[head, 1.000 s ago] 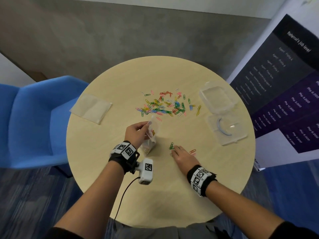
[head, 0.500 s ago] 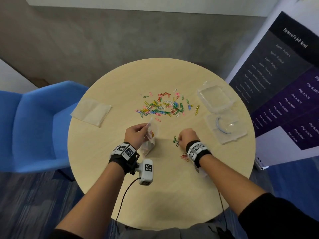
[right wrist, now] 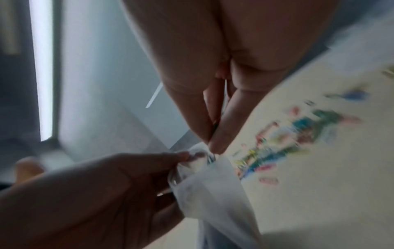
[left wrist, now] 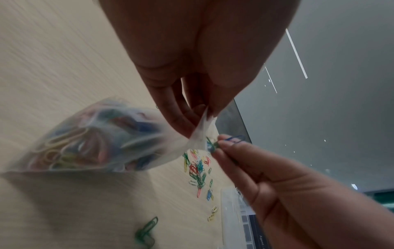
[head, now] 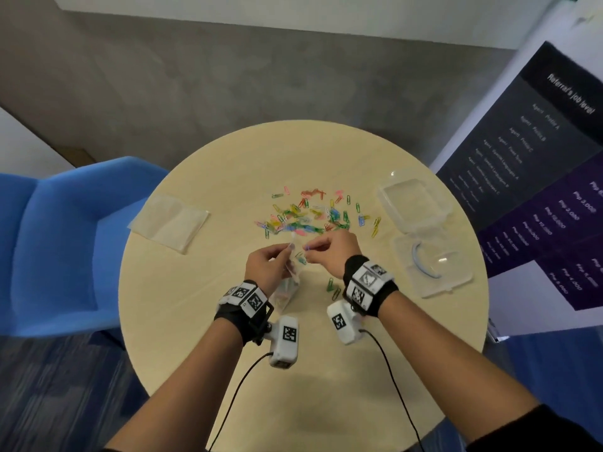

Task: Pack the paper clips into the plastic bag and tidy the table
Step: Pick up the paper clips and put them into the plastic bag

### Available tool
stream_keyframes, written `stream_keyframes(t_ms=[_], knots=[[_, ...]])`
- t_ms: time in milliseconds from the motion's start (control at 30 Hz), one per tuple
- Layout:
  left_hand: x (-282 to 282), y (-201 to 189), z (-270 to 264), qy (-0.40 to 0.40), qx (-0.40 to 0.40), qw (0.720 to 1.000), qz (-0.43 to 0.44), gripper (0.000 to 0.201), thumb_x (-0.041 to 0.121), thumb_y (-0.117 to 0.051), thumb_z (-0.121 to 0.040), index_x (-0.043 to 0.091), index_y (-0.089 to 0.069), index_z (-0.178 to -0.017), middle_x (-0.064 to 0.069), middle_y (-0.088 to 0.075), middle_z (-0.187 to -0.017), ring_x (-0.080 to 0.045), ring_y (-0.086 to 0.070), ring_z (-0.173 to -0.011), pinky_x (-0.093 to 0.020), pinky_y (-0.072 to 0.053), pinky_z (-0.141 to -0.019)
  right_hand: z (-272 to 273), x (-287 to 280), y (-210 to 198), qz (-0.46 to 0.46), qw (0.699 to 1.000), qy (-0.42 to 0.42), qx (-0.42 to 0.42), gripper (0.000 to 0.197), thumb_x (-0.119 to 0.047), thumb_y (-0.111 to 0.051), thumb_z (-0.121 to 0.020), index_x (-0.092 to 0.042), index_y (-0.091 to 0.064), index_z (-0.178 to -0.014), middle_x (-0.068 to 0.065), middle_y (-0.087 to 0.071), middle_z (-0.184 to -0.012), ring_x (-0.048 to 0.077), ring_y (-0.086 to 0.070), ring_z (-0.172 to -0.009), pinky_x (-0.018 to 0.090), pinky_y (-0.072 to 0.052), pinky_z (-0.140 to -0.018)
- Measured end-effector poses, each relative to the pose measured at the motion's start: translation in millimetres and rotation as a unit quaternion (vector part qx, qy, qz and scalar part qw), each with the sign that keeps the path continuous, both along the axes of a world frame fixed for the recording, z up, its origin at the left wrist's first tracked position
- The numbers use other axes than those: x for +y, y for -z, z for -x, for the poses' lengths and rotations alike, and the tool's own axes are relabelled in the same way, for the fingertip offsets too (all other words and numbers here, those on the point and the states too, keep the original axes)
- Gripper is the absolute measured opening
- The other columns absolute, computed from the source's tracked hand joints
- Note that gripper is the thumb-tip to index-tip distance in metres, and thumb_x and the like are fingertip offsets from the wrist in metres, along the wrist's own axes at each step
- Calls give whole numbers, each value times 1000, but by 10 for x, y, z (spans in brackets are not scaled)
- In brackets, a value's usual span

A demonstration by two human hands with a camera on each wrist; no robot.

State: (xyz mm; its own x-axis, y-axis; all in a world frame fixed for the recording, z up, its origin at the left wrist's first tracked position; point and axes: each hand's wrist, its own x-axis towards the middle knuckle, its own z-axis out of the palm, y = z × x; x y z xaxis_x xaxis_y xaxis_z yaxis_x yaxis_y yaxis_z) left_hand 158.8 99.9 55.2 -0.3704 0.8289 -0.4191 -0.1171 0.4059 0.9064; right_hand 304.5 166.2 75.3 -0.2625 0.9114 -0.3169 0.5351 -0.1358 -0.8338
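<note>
My left hand (head: 270, 262) pinches the top edge of a small clear plastic bag (left wrist: 102, 139) that holds several coloured paper clips and rests on the round table (head: 202, 321). My right hand (head: 329, 251) pinches a few paper clips (left wrist: 226, 141), blue and green, right at the bag's mouth (right wrist: 204, 161). A scatter of coloured paper clips (head: 310, 216) lies on the table just beyond both hands. Two green clips (head: 332, 287) lie beside my right wrist.
A second flat clear bag (head: 169, 221) lies at the table's left. An open clear plastic box (head: 421, 230) with a blue curved piece sits at the right. A blue chair (head: 58, 243) stands left of the table, a dark poster board (head: 538, 177) to the right.
My right hand picked clips off the table near its front and carried them up and left to the bag's mouth. The left hand has raised the bag's top slightly.
</note>
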Motion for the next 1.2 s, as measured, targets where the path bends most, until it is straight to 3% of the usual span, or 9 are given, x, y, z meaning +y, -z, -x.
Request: stream_keyframes(t_ms=[300,500,633,700,767,867,1000,1100,1200], knots=[[101,30,-84,8,13,1000,-5,14,23,-66,-92,15,-76,-100,-8,-71,-76,-22,-66,-70,-47,-60,-81,152,66,-34,-51,983,-136,-116,30,2,-56,-88,-12,-74,-107,10,-72,-108,21,-66,-99,31,-51,-96],[90,42,-60,-3,-13,1000,-6,15,20,-66,-92,12,-75,-101,-11,-70,-77,-25,-66,-74,-42,-60,-80,-58,136,-113,-90,983,-152,-51,13,-10,-72,-83,-13,-78,-94,-1,-73,-94,9,-67,-79,13,-53,-71],[71,63,-21,-18,-20,1000,4,10,20,-68,-90,17,-76,-95,-3,-72,-75,-18,-67,-70,-36,-58,-77,-387,175,31,-93,984,-139,-66,30,2,-55,-86,-15,-76,-99,3,-71,-105,15,-67,-90,34,-57,-86],[71,70,-7,-27,-20,999,9,7,21,-70,-89,20,-77,-91,-2,-74,-77,-19,-68,-73,-38,-59,-79,-521,75,182,-128,937,-263,-191,33,-9,-51,-93,-17,-66,-121,5,-61,-130,18,-56,-118,38,-44,-105],[62,63,-8,-32,-26,999,12,6,21,-71,-88,20,-76,-90,-2,-74,-80,-21,-68,-77,-38,-59,-79,-638,-114,394,-149,841,-411,-319,48,-26,-43,-99,-20,-39,-146,6,-29,-156,24,-30,-141,40,-28,-115],[29,52,-15,-35,-33,999,10,7,20,-70,-89,20,-76,-91,-3,-74,-82,-19,-68,-75,-38,-59,-80,-911,-406,662,-157,769,-487,-383,60,-39,-32,-100,-18,-15,-153,6,-3,-163,27,-11,-148,49,-21,-116],[-56,49,10,-38,-28,999,8,12,17,-67,-91,15,-76,-98,-7,-73,-87,-20,-68,-77,-40,-59,-83,-1335,-750,812,-241,758,-473,-378,59,-36,-45,-89,-12,-42,-143,17,-35,-152,34,-43,-135,47,-46,-101],[-96,34,-1,-37,-27,999,5,12,16,-67,-91,15,-76,-98,-8,-74,-89,-22,-68,-80,-40,-59,-83,-1423,-908,896,-286,750,-473,-363,64,-6,-79,-64,-9,-63,-125,23,-57,-132,37,-61,-115,40,-56,-87],[-134,17,-35,-34,-27,999,0,17,14,-65,-92,8,-74,-105,-6,-72,-79,-16,-67,-69,-31,-60,-73,-1405,-914,952,-321,755,-455,-347,60,4,-87,-50,-5,-72,-107,22,-68,-114,35,-69,-99,36,-60,-73]])
